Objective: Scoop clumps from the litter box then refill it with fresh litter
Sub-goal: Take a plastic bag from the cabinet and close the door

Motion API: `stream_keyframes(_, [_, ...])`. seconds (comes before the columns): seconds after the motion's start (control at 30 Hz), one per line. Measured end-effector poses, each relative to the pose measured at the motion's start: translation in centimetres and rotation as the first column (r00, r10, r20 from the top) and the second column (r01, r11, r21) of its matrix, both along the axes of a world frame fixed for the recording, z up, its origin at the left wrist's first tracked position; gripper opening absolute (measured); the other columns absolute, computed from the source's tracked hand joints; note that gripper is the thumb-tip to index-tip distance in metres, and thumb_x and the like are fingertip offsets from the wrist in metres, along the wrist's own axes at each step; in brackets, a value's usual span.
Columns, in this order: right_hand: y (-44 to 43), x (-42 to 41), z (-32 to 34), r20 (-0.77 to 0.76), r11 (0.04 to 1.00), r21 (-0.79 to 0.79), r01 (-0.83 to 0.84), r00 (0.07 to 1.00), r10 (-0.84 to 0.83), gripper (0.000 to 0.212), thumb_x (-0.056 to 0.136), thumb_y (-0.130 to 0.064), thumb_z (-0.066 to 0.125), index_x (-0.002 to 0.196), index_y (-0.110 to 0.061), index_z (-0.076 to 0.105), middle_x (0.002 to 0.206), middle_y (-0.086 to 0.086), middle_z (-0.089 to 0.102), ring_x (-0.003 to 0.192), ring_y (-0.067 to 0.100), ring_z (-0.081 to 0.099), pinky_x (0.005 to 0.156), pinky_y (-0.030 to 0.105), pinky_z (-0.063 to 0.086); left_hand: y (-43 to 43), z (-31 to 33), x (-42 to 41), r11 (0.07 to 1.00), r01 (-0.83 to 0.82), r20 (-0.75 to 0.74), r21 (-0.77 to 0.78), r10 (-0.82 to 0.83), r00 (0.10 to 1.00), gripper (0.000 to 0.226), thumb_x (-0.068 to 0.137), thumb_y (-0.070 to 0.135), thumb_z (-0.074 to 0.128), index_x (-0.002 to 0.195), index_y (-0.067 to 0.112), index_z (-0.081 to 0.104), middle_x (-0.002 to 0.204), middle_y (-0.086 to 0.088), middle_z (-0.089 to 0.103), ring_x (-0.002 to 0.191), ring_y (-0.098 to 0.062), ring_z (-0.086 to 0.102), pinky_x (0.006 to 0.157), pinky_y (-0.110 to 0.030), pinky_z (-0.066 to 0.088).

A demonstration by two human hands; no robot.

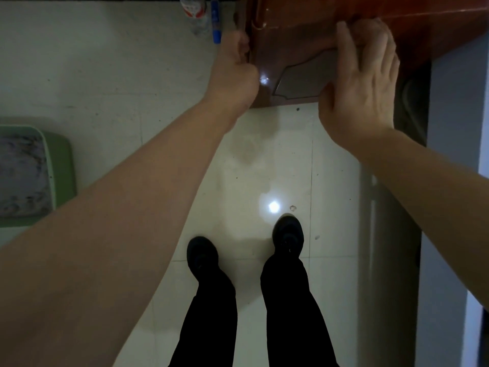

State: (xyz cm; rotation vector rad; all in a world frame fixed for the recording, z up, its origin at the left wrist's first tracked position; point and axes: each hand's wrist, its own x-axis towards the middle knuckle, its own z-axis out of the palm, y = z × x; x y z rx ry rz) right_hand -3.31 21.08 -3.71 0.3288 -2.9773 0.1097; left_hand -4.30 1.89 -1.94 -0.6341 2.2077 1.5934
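Standing on a pale tiled floor [277, 160], the person has both hands up on one reddish-brown cabinet [304, 35]. The left hand [235, 64] is clenched round the cabinet's left edge. The right hand [362, 86] lies flat on the front with fingers straight and spread, grasping nothing.

What the job is actually about, the green litter box [62, 165], sits down on the floor well off to the left, nowhere near either hand. The left arm is clearly the nearer one. Its visible side runs toward and away from the person, but the frame cuts the box off, so I can't call its long axis for sure. Grey litter [21, 176] is in it.

My guess is they're after a scoop or fresh litter in that cabinet, since I see neither anywhere.

Count: one litter box, one cabinet, one bottle [195, 14], one blue marker-looking thing [215, 19] beside it, two black shoes [202, 254].
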Motion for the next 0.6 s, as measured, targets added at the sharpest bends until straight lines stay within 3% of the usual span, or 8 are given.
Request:
stream_keyframes(0.13, [-0.6, 0.1, 0.7, 0.007, 0.999, -0.039, 0.031, 0.999, -0.031, 0.066, 0.081, -0.019, 0.041, 0.146, -0.010, 0.038, 0.143, 0.023, 0.040, 0.136, 0.041, 0.035, 0.109, 0.048, 0.033, -0.9, 0.0, -0.7, 0.998, 0.047, 0.029, -0.034, -0.046, 0.999, 0.039, 0.072, -0.014, 0.032, 0.101, 0.011, 0.038, 0.087, 0.004, 0.041, 0.078, -0.007, 0.041, 0.058, -0.019, 0.036])
stream_keyframes(0.23, [-0.8, -0.1, 1.3, -0.001, 0.997, -0.034, 0.069, 0.998, -0.069, 0.062, 0.080, -0.019, 0.042, 0.141, -0.012, 0.043, 0.141, 0.019, 0.043, 0.133, 0.039, 0.038, 0.107, 0.046, 0.035, -0.4, 0.5, -0.1, 0.997, 0.061, -0.010, 0.053, -0.061, 0.998, 0.040, 0.077, -0.015, 0.041, 0.109, 0.010, 0.039, 0.085, 0.008, 0.040, 0.073, 0.002, 0.041, 0.053, -0.010, 0.036])
stream_keyframes(0.3, [-1.0, -0.2, 1.8, 0.016, 0.995, -0.043, 0.086, 0.996, -0.085, 0.057, 0.079, -0.020, 0.043, 0.135, -0.012, 0.046, 0.138, 0.018, 0.045, 0.130, 0.038, 0.040, 0.105, 0.045, 0.036, 0.1, 1.4, 0.6, 0.996, 0.058, -0.082, 0.071, -0.052, 0.995, 0.040, 0.079, 0.001, 0.051, 0.118, 0.007, 0.047, 0.089, 0.009, 0.047, 0.069, 0.007, 0.047, 0.056, -0.005, 0.037])
stream_keyframes(0.37, [-1.4, -0.5, 2.5, 0.031, 0.994, -0.059, 0.097, 0.995, -0.095, 0.048, 0.082, -0.024, 0.041, 0.129, -0.013, 0.049, 0.133, 0.017, 0.047, 0.124, 0.037, 0.043, 0.101, 0.044, 0.037, -0.2, 1.4, 0.6, 0.990, 0.144, -0.114, -0.005, -0.143, 0.983, 0.061, 0.068, 0.022, 0.043, 0.126, 0.004, 0.050, 0.107, 0.000, 0.052, 0.085, 0.006, 0.051, 0.067, -0.002, 0.036])
stream_keyframes(0.43, [-1.5, -0.8, 3.1, 0.064, 0.992, -0.069, 0.106, 0.993, -0.101, 0.043, 0.087, -0.028, 0.038, 0.126, -0.015, 0.050, 0.130, 0.017, 0.047, 0.118, 0.037, 0.045, 0.096, 0.043, 0.039, -1.0, 0.9, 1.2, 0.955, 0.246, -0.073, -0.167, -0.260, 0.963, 0.072, 0.061, 0.022, 0.032, 0.128, 0.004, 0.049, 0.115, -0.011, 0.047, 0.103, -0.016, 0.050, 0.080, -0.015, 0.040])
stream_keyframes(0.5, [-1.1, -0.5, 3.5, 0.110, 0.992, -0.043, 0.116, 0.988, -0.111, 0.044, 0.091, -0.032, 0.034, 0.130, -0.017, 0.050, 0.131, 0.018, 0.046, 0.117, 0.038, 0.044, 0.093, 0.044, 0.040, -1.2, 0.6, 2.8, 0.925, 0.308, -0.056, -0.223, -0.328, 0.943, 0.073, 0.060, 0.019, 0.030, 0.130, 0.007, 0.049, 0.120, -0.017, 0.049, 0.112, -0.026, 0.050, 0.094, -0.030, 0.043])
stream_keyframes(0.6, [-0.4, 1.8, 3.7, 0.137, 0.990, 0.011, 0.142, 0.980, -0.142, 0.048, 0.098, -0.041, 0.025, 0.122, -0.016, 0.057, 0.126, 0.018, 0.046, 0.114, 0.038, 0.043, 0.093, 0.044, 0.040, -0.6, 0.4, 6.1, 0.887, 0.402, 0.012, -0.228, -0.410, 0.912, 0.073, 0.059, 0.014, 0.029, 0.129, 0.012, 0.048, 0.119, -0.017, 0.058, 0.113, -0.031, 0.054, 0.094, -0.040, 0.045])
